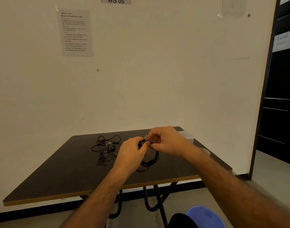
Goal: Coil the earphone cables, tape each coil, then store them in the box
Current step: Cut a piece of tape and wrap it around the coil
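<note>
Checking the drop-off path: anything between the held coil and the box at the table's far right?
Nothing visible blocks it. Both the left hand and right hand hold the black coil above the table. The clear box sits just behind the right hand, partly hidden by it. The loose earphones lie left, off the path.

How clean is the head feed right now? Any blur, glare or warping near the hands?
Head view: dim, warm lighting with no glare on the dark table; wide-angle warping bends its edges; the left hand and right hand look soft, so the coiled cable blends into the tabletop.
</note>
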{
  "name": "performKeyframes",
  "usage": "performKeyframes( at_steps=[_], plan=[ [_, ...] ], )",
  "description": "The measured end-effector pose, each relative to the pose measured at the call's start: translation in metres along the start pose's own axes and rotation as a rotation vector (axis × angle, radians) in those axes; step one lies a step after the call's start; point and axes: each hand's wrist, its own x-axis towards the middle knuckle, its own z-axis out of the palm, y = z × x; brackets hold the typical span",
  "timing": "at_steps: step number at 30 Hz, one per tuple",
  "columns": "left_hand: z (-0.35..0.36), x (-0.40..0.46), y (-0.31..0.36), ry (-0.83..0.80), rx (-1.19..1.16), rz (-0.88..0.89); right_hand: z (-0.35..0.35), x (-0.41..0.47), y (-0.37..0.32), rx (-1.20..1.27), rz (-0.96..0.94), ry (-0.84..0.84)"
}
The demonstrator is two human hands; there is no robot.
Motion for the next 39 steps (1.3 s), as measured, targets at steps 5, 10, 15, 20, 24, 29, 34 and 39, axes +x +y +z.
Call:
performKeyframes(
  at_steps=[5, 10, 15, 20, 24, 29, 34, 39],
  plan=[
    [-0.002, 0.002, -0.002, -0.068, 0.053, 0.003, 0.002, 0.001, 0.002, 0.012, 0.024, -0.012],
    [-0.002, 0.003, -0.004, -0.121, 0.092, -0.006, 0.004, -0.002, 0.002, -0.009, 0.019, -0.025],
    [-0.005, 0.005, -0.004, -0.156, 0.091, -0.023, 0.004, -0.003, 0.001, -0.040, -0.008, -0.029],
    [-0.010, 0.005, -0.004, -0.194, -0.112, -0.110, 0.003, -0.008, -0.001, -0.015, -0.051, 0.021],
    [-0.016, 0.004, -0.005, -0.232, -0.299, -0.168, 0.000, -0.011, -0.002, -0.052, -0.104, -0.010],
    [-0.020, 0.005, 0.000, -0.281, -0.453, -0.246, 0.001, -0.016, -0.002, -0.032, -0.107, 0.021],
    [-0.023, 0.006, 0.001, -0.331, -0.588, -0.338, -0.001, -0.017, -0.003, -0.069, -0.162, -0.008],
    [-0.024, 0.007, -0.001, -0.356, -0.698, -0.401, -0.001, -0.017, -0.004, -0.106, -0.152, -0.022]
  ],
)
